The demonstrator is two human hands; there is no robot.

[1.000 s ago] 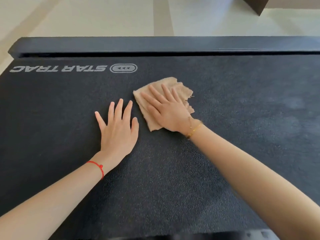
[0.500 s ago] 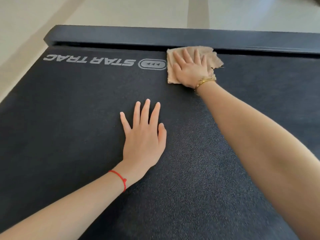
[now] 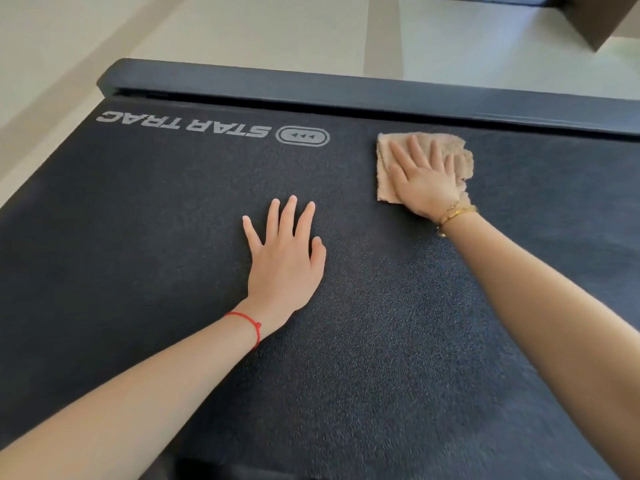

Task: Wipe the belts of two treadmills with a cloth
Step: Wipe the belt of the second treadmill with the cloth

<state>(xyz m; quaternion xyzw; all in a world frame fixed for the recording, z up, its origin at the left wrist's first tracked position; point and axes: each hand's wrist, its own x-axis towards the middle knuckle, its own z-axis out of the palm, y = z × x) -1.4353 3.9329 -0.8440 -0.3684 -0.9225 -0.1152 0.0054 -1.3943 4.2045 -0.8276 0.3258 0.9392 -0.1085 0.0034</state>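
Right hand (image 3: 424,183) presses cloth (image 3: 386,174) flat-fingered near end rail (image 3: 346,93); left hand (image 3: 284,258) splayed on belt (image 3: 138,254)

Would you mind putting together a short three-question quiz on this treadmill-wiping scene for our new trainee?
1. True or false: the right hand presses the cloth flat with straight fingers.
2. What does the left hand rest on? A) the cloth B) the bare belt C) the end rail
3. Fill in: the cloth lies to the ____ of the STAR TRAC logo as seen in the head view.

Key:
1. True.
2. B: it lies flat on the belt, fingers spread, apart from the cloth.
3. Right, close to the end rail but not on it.
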